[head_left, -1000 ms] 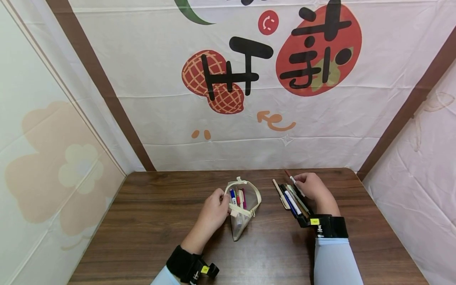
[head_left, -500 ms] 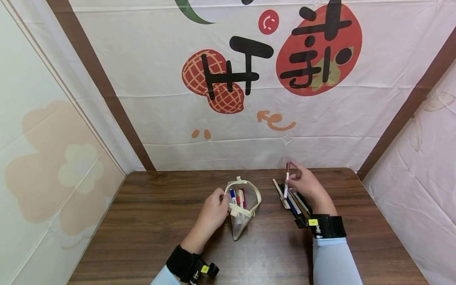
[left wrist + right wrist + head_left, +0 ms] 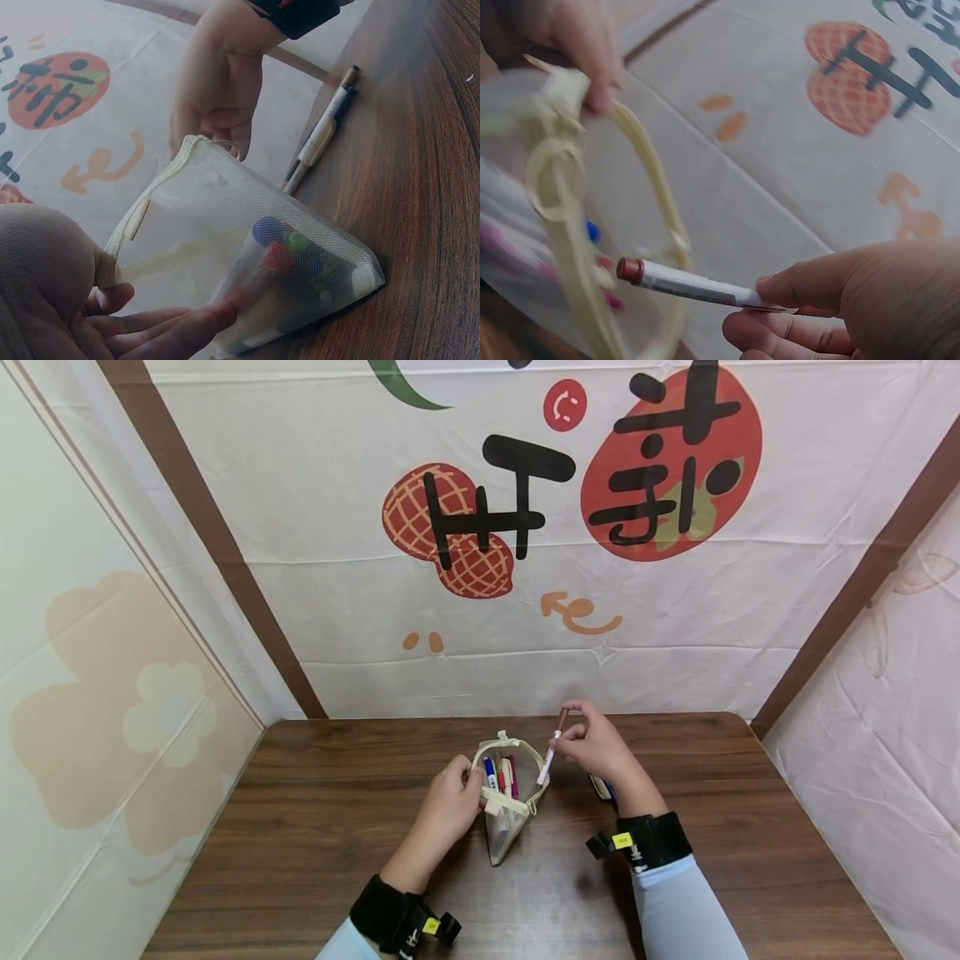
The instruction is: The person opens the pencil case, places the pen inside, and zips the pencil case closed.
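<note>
My left hand [image 3: 450,797] pinches the rim of a cream-edged mesh pencil pouch [image 3: 499,843], which stands upright with its zip mouth spread. Several markers and pens [image 3: 501,777] are inside, some with blue, red and green ends visible through the mesh in the left wrist view. Between thumb and fingers, my right hand [image 3: 600,747] grips a white marker [image 3: 697,285] with red-brown ends. It slants at the right side of the pouch mouth, its lower end overlapping the rim in the head view. The right wrist view has the cream rim [image 3: 652,157] close beside it.
More pens [image 3: 322,135] lie on the brown wooden table [image 3: 315,843] right of the pouch, mostly hidden behind the right hand and wrist in the head view. A printed white cloth [image 3: 360,677] hangs along the table's back edge.
My right hand has lifted the marker off the pens at the right, tipped it upright and carried it left to the pouch mouth. The left hand and pouch have stayed put.
</note>
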`<move>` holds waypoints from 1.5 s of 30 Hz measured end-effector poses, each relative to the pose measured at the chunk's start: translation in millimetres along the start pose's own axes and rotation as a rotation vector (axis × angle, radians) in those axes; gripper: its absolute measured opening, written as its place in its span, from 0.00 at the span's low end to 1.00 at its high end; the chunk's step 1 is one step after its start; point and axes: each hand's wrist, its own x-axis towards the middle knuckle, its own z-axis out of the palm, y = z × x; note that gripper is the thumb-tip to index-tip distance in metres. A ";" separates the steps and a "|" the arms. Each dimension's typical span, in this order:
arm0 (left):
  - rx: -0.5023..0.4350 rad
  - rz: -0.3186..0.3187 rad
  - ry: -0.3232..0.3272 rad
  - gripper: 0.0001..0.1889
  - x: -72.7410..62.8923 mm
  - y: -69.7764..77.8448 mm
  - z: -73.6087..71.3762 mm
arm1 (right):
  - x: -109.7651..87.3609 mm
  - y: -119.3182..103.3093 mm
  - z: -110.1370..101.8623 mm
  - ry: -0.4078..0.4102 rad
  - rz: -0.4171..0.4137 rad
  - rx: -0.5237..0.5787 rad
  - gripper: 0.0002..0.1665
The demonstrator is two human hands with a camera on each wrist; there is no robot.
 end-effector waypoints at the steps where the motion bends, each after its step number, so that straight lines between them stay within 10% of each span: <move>1: 0.000 0.001 -0.002 0.12 -0.1 -0.1 -0.1 | -0.2 -1.7 5.4 -0.009 -0.004 0.007 0.39; 12: 0.014 0.009 0.010 0.12 0.4 -1.5 0.2 | -4.2 -13.9 43.7 -0.139 -0.005 0.064 0.18; 25: 0.013 0.002 0.008 0.12 0.8 -1.8 -1.5 | -3.1 -13.4 62.0 -0.313 -0.049 0.004 0.29; 45: 0.022 0.028 0.012 0.12 0.7 -1.2 -0.1 | -7.9 3.6 -18.6 -0.047 0.040 -0.248 0.22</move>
